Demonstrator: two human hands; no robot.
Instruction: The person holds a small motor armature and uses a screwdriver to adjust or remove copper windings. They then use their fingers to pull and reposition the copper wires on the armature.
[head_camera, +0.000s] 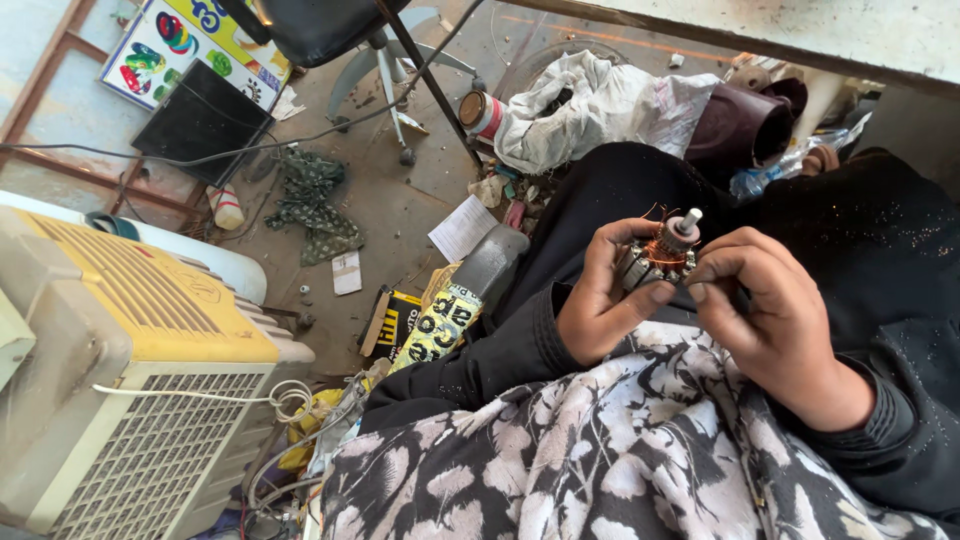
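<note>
Right of centre, the left hand (605, 300) and right hand (770, 315) both pinch the copper-wound armature (662, 255), which calls for steady, gentle fingertips.

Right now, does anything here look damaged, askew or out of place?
Yes. Loose copper wire ends stick out untidily from the small motor armature that the left hand and right hand hold together. On the floor, a crumpled green cloth and stray papers lie scattered.
</note>
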